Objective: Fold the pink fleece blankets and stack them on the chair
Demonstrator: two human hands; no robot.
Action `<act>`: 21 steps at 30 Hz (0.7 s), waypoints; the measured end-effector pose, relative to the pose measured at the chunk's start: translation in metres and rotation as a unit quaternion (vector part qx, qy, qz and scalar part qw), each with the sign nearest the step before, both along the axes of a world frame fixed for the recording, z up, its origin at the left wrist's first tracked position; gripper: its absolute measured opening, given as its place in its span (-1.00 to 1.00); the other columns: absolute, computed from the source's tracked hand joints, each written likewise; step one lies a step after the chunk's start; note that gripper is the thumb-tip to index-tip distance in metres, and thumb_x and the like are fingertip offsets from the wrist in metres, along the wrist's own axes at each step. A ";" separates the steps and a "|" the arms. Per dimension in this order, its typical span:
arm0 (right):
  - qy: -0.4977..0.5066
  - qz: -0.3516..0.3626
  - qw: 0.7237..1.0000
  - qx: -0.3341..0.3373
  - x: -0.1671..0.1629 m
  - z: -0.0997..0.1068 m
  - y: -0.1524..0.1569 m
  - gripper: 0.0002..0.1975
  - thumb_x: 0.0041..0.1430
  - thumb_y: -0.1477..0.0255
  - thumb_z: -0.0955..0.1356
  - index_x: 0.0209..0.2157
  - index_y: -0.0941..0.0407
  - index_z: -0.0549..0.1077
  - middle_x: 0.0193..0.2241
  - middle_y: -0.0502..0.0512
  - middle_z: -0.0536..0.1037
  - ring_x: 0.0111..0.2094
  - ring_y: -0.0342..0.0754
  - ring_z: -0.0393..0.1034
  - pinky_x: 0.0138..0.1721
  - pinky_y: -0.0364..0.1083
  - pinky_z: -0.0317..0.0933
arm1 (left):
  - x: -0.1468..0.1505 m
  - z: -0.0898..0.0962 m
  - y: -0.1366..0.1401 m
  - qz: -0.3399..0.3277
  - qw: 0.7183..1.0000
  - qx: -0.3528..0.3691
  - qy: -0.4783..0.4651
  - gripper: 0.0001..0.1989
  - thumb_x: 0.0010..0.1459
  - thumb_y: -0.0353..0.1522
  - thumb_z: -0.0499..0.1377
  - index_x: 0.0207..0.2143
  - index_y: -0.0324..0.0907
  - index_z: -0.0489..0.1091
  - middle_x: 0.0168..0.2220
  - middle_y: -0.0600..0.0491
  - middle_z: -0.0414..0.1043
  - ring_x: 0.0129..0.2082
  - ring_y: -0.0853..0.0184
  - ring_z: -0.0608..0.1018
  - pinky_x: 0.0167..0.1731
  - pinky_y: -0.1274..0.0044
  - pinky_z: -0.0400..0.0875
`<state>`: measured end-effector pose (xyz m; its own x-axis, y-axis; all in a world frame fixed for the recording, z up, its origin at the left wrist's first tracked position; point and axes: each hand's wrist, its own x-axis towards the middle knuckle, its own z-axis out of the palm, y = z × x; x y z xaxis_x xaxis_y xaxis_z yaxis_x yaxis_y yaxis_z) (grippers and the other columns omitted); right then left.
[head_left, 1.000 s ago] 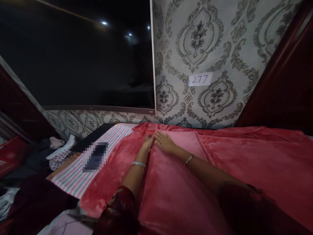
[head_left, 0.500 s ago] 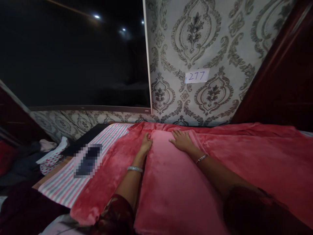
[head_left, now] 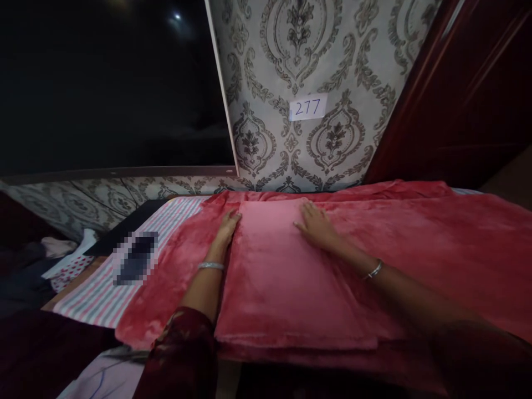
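Note:
A plush red blanket (head_left: 399,238) is spread over a table, with a folded lighter pink section (head_left: 274,260) lying on it in front of me. My left hand (head_left: 228,225) rests along the left edge of that section, its fingers stretched toward the far end and touching the edge. On the far right corner of the pink section lies my right hand (head_left: 318,227), palm down, fingers extended and thumb apart. Each wrist wears a silver-coloured bracelet. Layered edges show at the near end of the folded section.
A striped cloth (head_left: 170,216) sticks out on the left, with a pixelated dark object (head_left: 137,257) on it. Behind hangs a large dark television (head_left: 116,88) beside patterned wallpaper bearing a paper label (head_left: 307,107). Clothes (head_left: 68,266) are heaped at far left; dark red panelling (head_left: 440,111) stands right.
The view has shifted right and down, showing the blanket's near edge. My right hand has slid right to the pink section's edge. My left hand stays at its left edge, fingers straighter.

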<state>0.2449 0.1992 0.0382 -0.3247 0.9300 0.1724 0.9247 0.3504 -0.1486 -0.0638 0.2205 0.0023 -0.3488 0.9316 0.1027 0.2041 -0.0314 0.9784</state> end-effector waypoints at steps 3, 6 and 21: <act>-0.002 0.114 0.993 -0.033 -0.036 0.002 -0.036 -0.22 0.39 0.05 0.11 0.43 0.27 0.00 0.43 0.35 -0.05 0.45 0.17 -0.26 0.40 0.22 -0.29 | 0.006 0.007 -0.019 -0.003 0.999 -0.026 0.028 -0.38 0.01 -0.22 0.36 0.14 -0.19 0.40 0.00 -0.11 0.55 0.03 0.08 0.57 0.09 0.30 0.43; 0.000 0.167 0.984 -0.067 -0.057 -0.001 -0.056 -0.25 0.40 0.07 0.13 0.43 0.23 0.00 0.44 0.30 -0.06 0.45 0.17 -0.26 0.39 0.24 -0.28 | 0.013 0.010 -0.039 -0.012 0.996 -0.012 0.088 -0.29 -0.11 -0.35 0.41 0.16 -0.17 0.39 0.13 -0.11 0.47 0.20 0.03 0.44 0.25 0.27 0.27; -0.015 -0.012 0.995 -0.094 0.067 -0.023 -0.063 -0.25 0.40 0.13 0.08 0.44 0.29 -0.05 0.44 0.31 -0.10 0.45 0.19 -0.25 0.37 0.25 -0.19 | 0.029 0.020 -0.091 -0.030 0.998 -0.048 0.018 -0.29 0.13 -0.29 0.32 0.30 -0.20 0.24 0.17 -0.15 0.44 0.16 0.07 0.49 0.22 0.23 0.34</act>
<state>0.3116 0.1359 0.0148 -0.3049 0.9523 -0.0148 0.9375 0.2974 -0.1809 -0.0345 0.1299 0.0226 -0.2901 0.9567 0.0230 0.2400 0.0494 0.9695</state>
